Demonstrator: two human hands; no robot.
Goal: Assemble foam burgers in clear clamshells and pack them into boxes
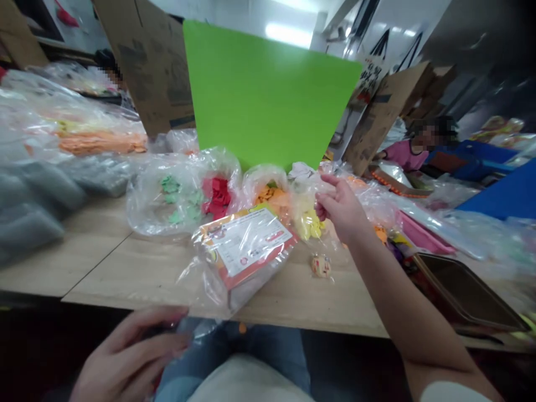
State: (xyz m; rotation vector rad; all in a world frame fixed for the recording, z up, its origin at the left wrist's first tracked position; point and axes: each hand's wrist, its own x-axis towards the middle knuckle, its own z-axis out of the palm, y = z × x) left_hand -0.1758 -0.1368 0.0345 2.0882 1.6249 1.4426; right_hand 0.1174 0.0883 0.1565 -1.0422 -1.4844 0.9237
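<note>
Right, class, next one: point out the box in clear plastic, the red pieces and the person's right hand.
Box in clear plastic (253, 241): head view, on its printed top face.
Red pieces (220, 196): head view, middle of the pile.
Right hand (344, 209): head view, back of the hand.

Front strips of the table offered a way in; bags and a panel closed the back.
At front left, bare wood ran up to the puffed bag of green pieces. The box in its clear bag blocked the middle, and the left hand pinched the bag's loose end at the front edge. Between box and brown tray lay another gap, interrupted by a small wrapped item, with the right forearm slanting above. Behind, bags of red pieces and yellow pieces stood before an upright green panel.
</note>
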